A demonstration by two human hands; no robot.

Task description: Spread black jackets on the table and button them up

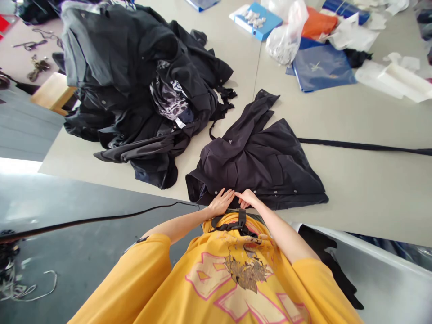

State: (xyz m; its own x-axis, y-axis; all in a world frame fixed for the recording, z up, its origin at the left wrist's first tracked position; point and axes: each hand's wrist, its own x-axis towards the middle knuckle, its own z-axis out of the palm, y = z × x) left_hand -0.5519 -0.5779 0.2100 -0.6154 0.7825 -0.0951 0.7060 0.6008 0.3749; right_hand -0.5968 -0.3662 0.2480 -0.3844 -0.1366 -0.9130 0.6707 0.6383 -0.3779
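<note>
A dark jacket (249,157) lies spread on the table in front of me, its collar to the left and its hem to the right. A row of snap buttons runs along the front edge nearest me. My left hand (222,202) rests flat on that edge near the collar, fingers stretched out. Right beside it, my right hand (247,198) is at the same edge with its index finger pointing left and the other fingers curled on the cloth. The fingertips of both hands nearly meet. One sleeve (251,112) extends away from me across the table.
A large heap of dark garments (135,76) covers the left of the table (364,189). A black strap (364,145) runs right from the jacket. Farther back are a blue box (270,23), a plastic bag (286,38) and blue packets (320,67). A cord (111,219) hangs at left.
</note>
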